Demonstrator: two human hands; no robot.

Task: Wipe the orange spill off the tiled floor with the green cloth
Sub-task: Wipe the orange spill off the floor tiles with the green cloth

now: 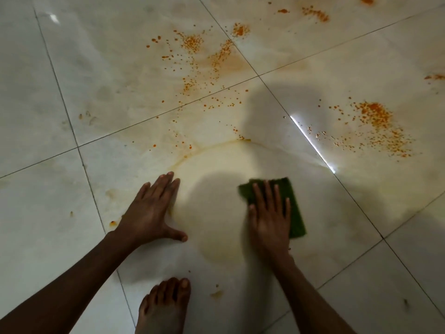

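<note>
My right hand (269, 218) lies flat, palm down, on the green cloth (295, 208), pressing it to the pale tiled floor (48, 201). My left hand (151, 208) rests flat on a tile to the left, fingers spread, holding nothing. Orange spill (207, 56) is scattered as droplets and smears across the tiles ahead. A denser orange patch (378, 126) lies at the right. A curved yellowish smear line (216, 145) arcs just beyond both hands.
My bare foot (163, 307) stands on the tile below my hands. More orange specks (315, 13) sit at the top right, and a small orange spot (112, 222) lies beside my left wrist. Dark grout lines cross the floor. A bright light reflection (313, 143) streaks the right tile.
</note>
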